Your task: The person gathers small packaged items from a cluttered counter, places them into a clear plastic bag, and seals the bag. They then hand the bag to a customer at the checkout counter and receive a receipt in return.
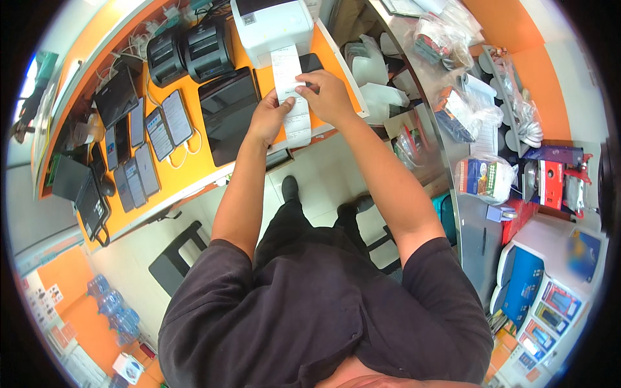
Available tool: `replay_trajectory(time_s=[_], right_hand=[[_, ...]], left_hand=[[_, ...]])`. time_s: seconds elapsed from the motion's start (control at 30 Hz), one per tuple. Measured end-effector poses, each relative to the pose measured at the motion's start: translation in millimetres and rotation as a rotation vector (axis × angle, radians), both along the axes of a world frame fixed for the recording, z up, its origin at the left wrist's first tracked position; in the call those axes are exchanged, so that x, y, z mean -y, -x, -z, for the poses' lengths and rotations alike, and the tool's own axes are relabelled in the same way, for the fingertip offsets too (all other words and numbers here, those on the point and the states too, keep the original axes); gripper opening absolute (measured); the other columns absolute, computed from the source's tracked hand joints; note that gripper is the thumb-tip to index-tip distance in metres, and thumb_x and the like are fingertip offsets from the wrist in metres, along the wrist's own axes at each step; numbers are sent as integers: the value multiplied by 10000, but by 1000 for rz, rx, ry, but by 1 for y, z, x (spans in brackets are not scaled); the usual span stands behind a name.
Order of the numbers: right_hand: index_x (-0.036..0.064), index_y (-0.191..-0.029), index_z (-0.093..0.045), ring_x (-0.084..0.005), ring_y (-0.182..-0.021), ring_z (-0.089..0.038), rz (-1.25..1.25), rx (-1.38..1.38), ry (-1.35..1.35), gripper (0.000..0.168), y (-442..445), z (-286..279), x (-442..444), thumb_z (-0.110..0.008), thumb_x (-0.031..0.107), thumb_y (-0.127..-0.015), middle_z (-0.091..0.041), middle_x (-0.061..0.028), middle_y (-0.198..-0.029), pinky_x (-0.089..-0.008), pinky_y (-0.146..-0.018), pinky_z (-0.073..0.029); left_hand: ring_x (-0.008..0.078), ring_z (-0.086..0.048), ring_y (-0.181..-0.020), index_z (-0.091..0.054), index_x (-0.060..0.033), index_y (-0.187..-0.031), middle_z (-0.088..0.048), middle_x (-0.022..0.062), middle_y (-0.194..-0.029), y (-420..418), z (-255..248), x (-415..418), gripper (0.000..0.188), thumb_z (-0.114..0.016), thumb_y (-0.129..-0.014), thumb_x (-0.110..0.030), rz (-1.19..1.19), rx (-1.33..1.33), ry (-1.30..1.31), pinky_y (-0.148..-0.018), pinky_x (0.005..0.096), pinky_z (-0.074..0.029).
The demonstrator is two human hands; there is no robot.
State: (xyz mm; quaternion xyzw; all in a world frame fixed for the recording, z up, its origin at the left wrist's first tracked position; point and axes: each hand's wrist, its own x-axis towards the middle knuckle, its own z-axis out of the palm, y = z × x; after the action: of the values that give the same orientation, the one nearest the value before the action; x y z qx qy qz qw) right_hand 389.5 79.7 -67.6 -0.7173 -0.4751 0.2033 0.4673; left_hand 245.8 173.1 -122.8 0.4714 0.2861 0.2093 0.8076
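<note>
A long printed paper strip [297,127] comes out of the front of a white label printer [279,29]. Its lower end hangs past the front edge of the orange desk. My left hand [271,116] pinches the strip's left edge with the thumb on top. On the other side, my right hand [330,94] grips the right edge higher up, thumb and fingers on the paper. Just left of the strip lies a large black tablet [228,116]. Behind my right hand a dark phone [310,63] rests beside the printer, partly covered.
Two black charging docks [207,51] stand left of the printer. Several phones [177,116], some cabled, lie on the orange desk [189,169]. A laptop [92,199] sits at its left end. To my right, a counter [478,203] carries bagged goods [485,177]. A chair [177,257] stands behind the desk edge.
</note>
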Motion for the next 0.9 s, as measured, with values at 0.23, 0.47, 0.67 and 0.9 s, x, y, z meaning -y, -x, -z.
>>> replay_trajectory(time_s=[0.23, 0.47, 0.67, 0.9], right_hand=[[30, -902, -745, -277, -808, -664, 162, 151, -79, 152, 2, -10, -10, -752, 136, -793, -680, -135, -963, -369, -746, -532], [77, -784, -663, -303, -894, -616, 236, 443, -337, 75, 25, -26, 40, -692, 136, -821, -652, -96, -898, -428, -804, -481], [67, -940, -630, -207, -827, -629, 717, 125, -284, 86, -25, -52, 215, -670, 142, -932, -651, -76, -915, -351, -753, -502], [72, -1060, -585, -165, -791, -612, 1080, 210, 223, 223, -149, -71, 519, -694, 216, -928, -649, -68, -876, -328, -730, -496]], left_hand=[[115, -615, -975, -592, -43, -1268, -673, 38, -1125, -9, -2, -14, 290, -618, -982, -79, 53, 96, -78, -865, 277, -496], [184, -549, -1230, -473, 32, -1365, -571, 114, -1343, 6, -27, -2, 379, -556, -1000, -30, 220, 46, -68, -1058, 361, -428], [192, -580, -1167, -484, 19, -1337, -589, 125, -1294, 11, -24, 13, 343, -558, -1007, -39, 177, 10, -82, -1031, 355, -455], [199, -588, -1151, -508, 10, -1299, -603, 119, -1272, 0, -25, 28, 306, -571, -1008, -60, 167, -64, -113, -1036, 367, -455]])
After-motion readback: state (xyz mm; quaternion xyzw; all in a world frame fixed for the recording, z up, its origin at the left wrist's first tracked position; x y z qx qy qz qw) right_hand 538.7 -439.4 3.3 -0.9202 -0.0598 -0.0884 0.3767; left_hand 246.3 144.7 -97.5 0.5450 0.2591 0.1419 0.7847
